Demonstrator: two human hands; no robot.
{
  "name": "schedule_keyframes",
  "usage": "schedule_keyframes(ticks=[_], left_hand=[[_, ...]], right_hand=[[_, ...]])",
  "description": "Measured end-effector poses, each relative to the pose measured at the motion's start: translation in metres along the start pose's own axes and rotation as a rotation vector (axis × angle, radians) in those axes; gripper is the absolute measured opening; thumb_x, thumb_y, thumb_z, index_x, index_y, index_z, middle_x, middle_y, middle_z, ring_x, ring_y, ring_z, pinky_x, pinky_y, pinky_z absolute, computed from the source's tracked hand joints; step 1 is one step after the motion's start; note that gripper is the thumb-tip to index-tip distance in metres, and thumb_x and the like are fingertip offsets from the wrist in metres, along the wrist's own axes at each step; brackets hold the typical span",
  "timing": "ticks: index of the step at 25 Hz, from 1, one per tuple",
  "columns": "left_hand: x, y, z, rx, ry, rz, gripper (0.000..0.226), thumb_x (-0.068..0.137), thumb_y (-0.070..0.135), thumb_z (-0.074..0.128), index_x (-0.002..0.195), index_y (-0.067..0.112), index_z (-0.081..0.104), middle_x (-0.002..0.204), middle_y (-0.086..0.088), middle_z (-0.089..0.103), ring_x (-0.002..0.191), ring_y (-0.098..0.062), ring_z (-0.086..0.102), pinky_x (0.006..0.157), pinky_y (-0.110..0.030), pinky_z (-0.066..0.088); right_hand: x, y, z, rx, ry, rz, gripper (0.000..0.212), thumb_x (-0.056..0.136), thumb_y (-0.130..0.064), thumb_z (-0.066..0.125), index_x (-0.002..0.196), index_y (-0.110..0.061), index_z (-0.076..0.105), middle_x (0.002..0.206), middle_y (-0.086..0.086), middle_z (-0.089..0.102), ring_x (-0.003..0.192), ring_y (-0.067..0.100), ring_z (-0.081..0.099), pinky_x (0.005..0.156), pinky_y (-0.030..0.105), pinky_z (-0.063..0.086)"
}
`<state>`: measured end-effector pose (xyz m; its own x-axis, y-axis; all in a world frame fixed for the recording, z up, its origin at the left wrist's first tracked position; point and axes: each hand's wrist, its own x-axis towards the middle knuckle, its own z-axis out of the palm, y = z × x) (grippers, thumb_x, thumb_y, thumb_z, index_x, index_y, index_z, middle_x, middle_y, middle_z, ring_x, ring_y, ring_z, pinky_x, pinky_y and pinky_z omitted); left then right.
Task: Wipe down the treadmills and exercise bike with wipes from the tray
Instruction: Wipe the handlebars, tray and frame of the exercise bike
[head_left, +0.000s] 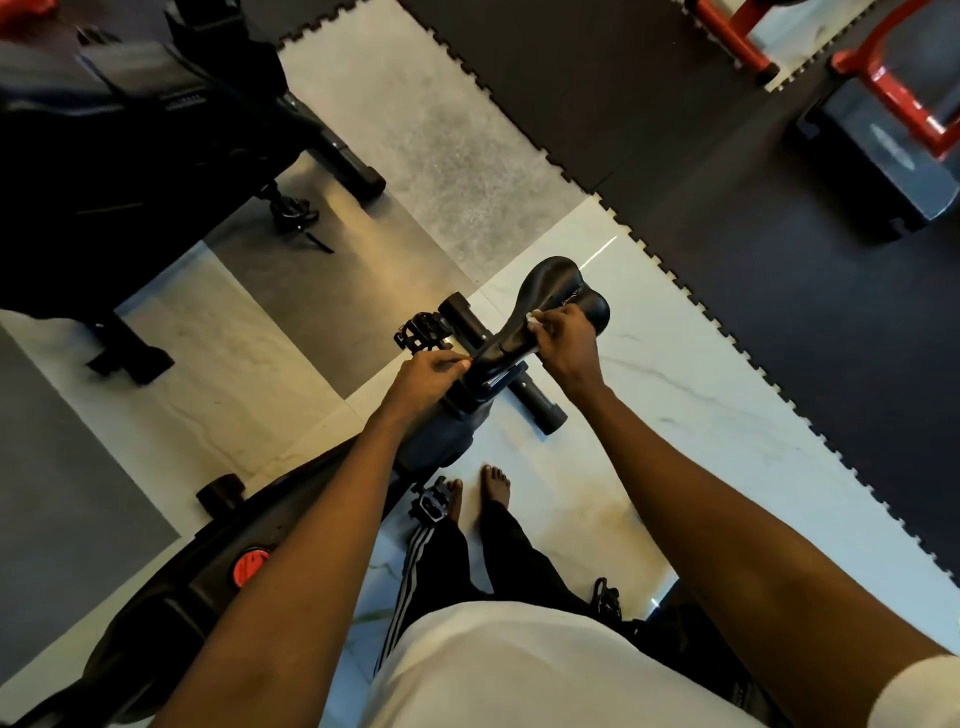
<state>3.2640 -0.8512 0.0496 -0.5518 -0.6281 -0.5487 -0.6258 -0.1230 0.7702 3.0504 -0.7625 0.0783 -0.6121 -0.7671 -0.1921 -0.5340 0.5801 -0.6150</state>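
Underfoot, pale tile floor (675, 415) bordered by dark jigsaw mats (779, 312). Across the lower left and up to centre, black exercise bike (182, 608), seen from above, with bare feet (493, 488) close beside its near pedal (434, 506). Top right, red-framed treadmill (883, 140) on the mats, well apart from the bike. Top left, another dark machine (130, 130), type hard to tell. No tray anywhere in view.

At centre, the bike's saddle (561, 296), black and glossy, broad end away from the body. Left grip (431, 374), a bare hand, clamped at the saddle's narrow nose, fingers curled, seemingly steadying it. Right grip (563, 338) pinched together on a small white wipe (532, 318), pressing it against the saddle's top about midway along, only a corner of white showing past the fingers.

Judged step: wiping the bike seat, so somewhere within the bike part of the job; treadmill progress not judgeable from this view. Next move, as a guess: drag the wipe along the saddle toward the broad rear and down both flanks, pressing flat to stop the small wad slipping out, left grip firm against any swivel. After that, probably handlebars and frame, perhaps with a fresh wipe
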Motion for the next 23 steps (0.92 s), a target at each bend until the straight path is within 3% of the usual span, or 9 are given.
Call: schedule_keyframes(ticks=[2, 6, 10, 13, 17, 20, 23], left_hand=[[-0.001, -0.006, 0.0, -0.031, 0.039, -0.019, 0.02, 0.097, 0.035, 0.064, 0.112, 0.028, 0.075, 0.095, 0.016, 0.07, 0.088, 0.009, 0.059, 0.069, -0.011, 0.04], [-0.002, -0.021, -0.004, -0.07, 0.116, -0.053, 0.022, 0.1, 0.033, 0.059, 0.112, 0.022, 0.074, 0.096, 0.009, 0.069, 0.088, -0.006, 0.06, 0.066, -0.01, 0.038], [-0.003, -0.032, -0.013, -0.114, 0.204, -0.071, 0.011, 0.101, 0.03, 0.059, 0.096, 0.027, 0.068, 0.085, 0.013, 0.065, 0.08, -0.003, 0.058, 0.068, -0.019, 0.042], [-0.002, -0.035, -0.019, -0.136, 0.23, -0.063, 0.014, 0.101, 0.028, 0.057, 0.095, 0.027, 0.069, 0.087, 0.008, 0.067, 0.086, -0.012, 0.062, 0.073, -0.026, 0.044], [0.002, -0.027, -0.016, -0.19, 0.241, -0.042, 0.016, 0.101, 0.03, 0.055, 0.1, 0.03, 0.071, 0.094, 0.006, 0.071, 0.093, -0.016, 0.065, 0.073, -0.025, 0.047], [0.005, -0.016, -0.006, -0.237, 0.201, 0.006, 0.02, 0.101, 0.03, 0.055, 0.109, 0.024, 0.074, 0.098, 0.007, 0.072, 0.098, -0.014, 0.065, 0.082, -0.028, 0.052], [0.007, -0.007, 0.008, -0.278, 0.093, 0.052, 0.025, 0.101, 0.028, 0.058, 0.12, 0.021, 0.072, 0.11, 0.004, 0.073, 0.107, -0.011, 0.065, 0.095, -0.031, 0.054]], right_hand=[[-0.021, -0.014, 0.012, -0.027, -0.023, -0.07, 0.026, 0.098, -0.027, 0.063, 0.115, -0.011, 0.075, 0.103, 0.006, 0.065, 0.09, 0.014, 0.058, 0.084, 0.023, 0.044], [-0.041, -0.017, 0.016, -0.083, -0.119, -0.228, 0.024, 0.096, -0.025, 0.064, 0.117, -0.018, 0.072, 0.103, -0.003, 0.065, 0.094, 0.009, 0.05, 0.082, 0.025, 0.042], [-0.025, -0.019, 0.016, -0.031, -0.037, -0.147, 0.019, 0.095, -0.024, 0.065, 0.11, -0.018, 0.075, 0.103, 0.001, 0.067, 0.095, 0.013, 0.057, 0.089, 0.034, 0.051], [-0.041, -0.033, 0.031, -0.161, -0.196, -0.343, 0.023, 0.097, -0.019, 0.063, 0.116, -0.01, 0.072, 0.115, 0.008, 0.062, 0.107, 0.018, 0.055, 0.09, 0.025, 0.045], [-0.05, -0.018, 0.031, -0.277, -0.261, -0.554, 0.03, 0.09, -0.006, 0.069, 0.12, -0.006, 0.07, 0.121, 0.014, 0.062, 0.114, 0.029, 0.056, 0.094, 0.031, 0.048], [-0.057, -0.011, 0.027, -0.218, -0.234, -0.509, 0.028, 0.088, -0.004, 0.071, 0.116, -0.008, 0.073, 0.12, 0.012, 0.064, 0.109, 0.02, 0.058, 0.09, 0.022, 0.046], [-0.064, -0.006, 0.021, 0.051, -0.019, -0.182, 0.015, 0.089, -0.013, 0.073, 0.104, -0.014, 0.076, 0.105, 0.0, 0.071, 0.091, 0.001, 0.061, 0.082, 0.019, 0.053]])
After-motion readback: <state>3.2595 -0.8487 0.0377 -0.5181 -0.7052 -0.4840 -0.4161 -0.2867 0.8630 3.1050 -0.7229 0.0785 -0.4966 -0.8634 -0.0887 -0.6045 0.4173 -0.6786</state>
